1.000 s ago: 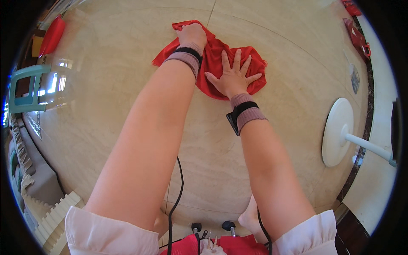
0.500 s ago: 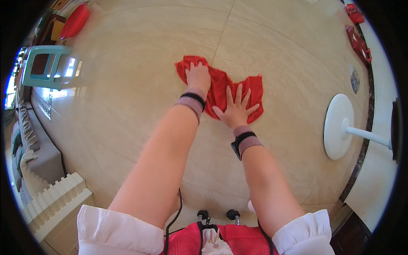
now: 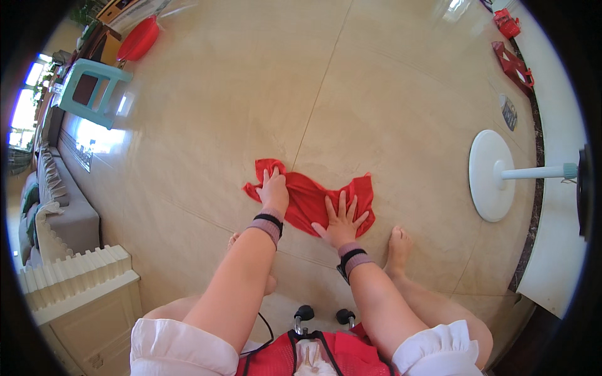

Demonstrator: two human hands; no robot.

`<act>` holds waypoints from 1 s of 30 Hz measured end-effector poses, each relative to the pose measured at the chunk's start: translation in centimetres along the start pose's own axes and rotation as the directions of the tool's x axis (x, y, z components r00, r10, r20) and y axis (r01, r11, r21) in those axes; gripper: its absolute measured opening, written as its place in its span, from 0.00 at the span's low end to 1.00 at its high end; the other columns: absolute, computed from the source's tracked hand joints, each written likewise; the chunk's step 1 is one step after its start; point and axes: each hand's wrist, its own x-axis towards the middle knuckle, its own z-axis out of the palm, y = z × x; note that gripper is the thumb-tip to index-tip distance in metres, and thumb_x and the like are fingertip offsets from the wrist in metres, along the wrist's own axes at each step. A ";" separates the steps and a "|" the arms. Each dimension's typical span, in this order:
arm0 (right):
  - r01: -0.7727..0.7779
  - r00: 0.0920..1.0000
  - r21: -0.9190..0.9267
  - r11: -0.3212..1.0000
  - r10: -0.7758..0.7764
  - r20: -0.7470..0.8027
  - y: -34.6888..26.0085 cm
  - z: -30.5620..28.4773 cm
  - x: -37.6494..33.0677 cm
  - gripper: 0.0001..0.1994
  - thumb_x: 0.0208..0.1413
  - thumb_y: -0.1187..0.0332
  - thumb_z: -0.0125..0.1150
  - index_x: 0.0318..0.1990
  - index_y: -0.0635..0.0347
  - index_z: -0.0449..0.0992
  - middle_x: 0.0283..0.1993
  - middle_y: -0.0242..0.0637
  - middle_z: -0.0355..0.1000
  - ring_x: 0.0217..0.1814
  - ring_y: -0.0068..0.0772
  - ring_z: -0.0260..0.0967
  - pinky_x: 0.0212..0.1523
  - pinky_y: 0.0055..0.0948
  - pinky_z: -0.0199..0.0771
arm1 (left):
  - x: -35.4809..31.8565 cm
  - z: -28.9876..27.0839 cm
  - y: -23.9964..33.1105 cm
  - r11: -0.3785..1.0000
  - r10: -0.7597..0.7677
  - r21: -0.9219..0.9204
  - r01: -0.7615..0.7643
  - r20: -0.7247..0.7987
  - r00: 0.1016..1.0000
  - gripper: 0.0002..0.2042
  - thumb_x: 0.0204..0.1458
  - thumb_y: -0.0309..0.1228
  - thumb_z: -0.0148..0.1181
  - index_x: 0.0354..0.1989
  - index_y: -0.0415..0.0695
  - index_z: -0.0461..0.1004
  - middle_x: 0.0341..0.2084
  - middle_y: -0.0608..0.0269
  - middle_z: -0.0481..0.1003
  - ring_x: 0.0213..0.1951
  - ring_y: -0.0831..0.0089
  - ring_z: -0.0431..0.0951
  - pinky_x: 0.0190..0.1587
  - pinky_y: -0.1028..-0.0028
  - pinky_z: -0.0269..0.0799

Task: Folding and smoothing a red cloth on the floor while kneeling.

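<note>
A red cloth [image 3: 307,200] lies spread and wrinkled on the tiled floor in front of me, its far left corner bunched up. My left hand [image 3: 274,193] presses on that left part, fingers slightly bent and apart. Flat on the right part rests my right hand [image 3: 342,227], its fingers spread wide. Both palms bear down on the cloth from above, so its surface under them is hidden. Dark bands circle both wrists.
My bare foot [image 3: 397,247] stands right of the cloth. A white round stand base [image 3: 491,175] with a pole is at the right, by the wall. To the left are a light-blue stool [image 3: 94,94], a red basin [image 3: 139,39], a grey sofa [image 3: 74,222] and a cream cabinet [image 3: 94,313].
Both hands have drawn the red cloth back toward me and slightly left, still pressing on it. My feet show more plainly as the view has shifted.
</note>
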 end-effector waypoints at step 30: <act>-0.231 0.972 0.010 0.973 0.231 -0.044 -0.2 -18.7 21.5 0.48 0.59 0.27 0.50 0.82 0.27 0.37 0.86 0.35 0.15 0.85 0.60 0.04 0.68 0.89 0.19 | 28.3 -14.5 17.5 0.977 0.207 0.048 -0.207 -0.444 0.872 0.11 0.61 0.30 0.52 0.42 0.44 0.83 0.43 0.46 0.83 0.49 0.50 0.83 0.52 0.54 0.80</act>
